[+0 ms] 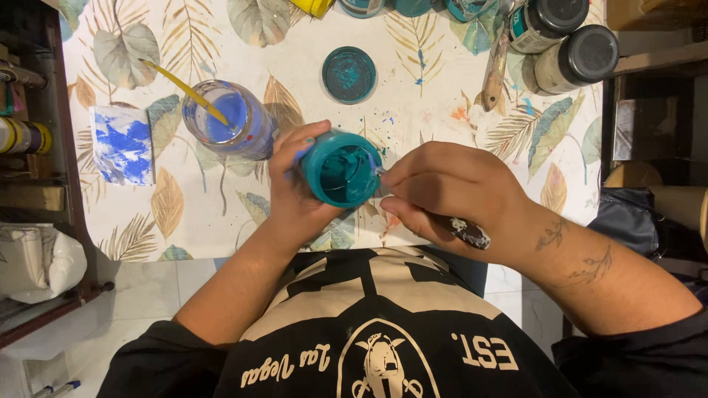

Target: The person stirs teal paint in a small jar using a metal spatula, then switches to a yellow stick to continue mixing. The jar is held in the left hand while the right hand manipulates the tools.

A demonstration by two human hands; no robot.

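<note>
My left hand [293, 184] grips an open teal paint jar [341, 168], tilted toward me so its teal inside shows. My right hand [450, 195] holds a dark, paint-spattered brush handle [461, 228], with the brush tip at the jar's right rim. The jar's teal lid [349, 74] lies flat on the table beyond the jar. Both hands hover over the near edge of the leaf-patterned table [442, 96].
A glass jar of blue water [225, 118] with a yellow-handled brush [184, 90] stands left of my left hand. A blue-smeared cloth [122, 144] lies further left. Paint jars with black lids [582, 55] and a wooden-handled brush [495, 70] sit at the far right. Shelves flank the table.
</note>
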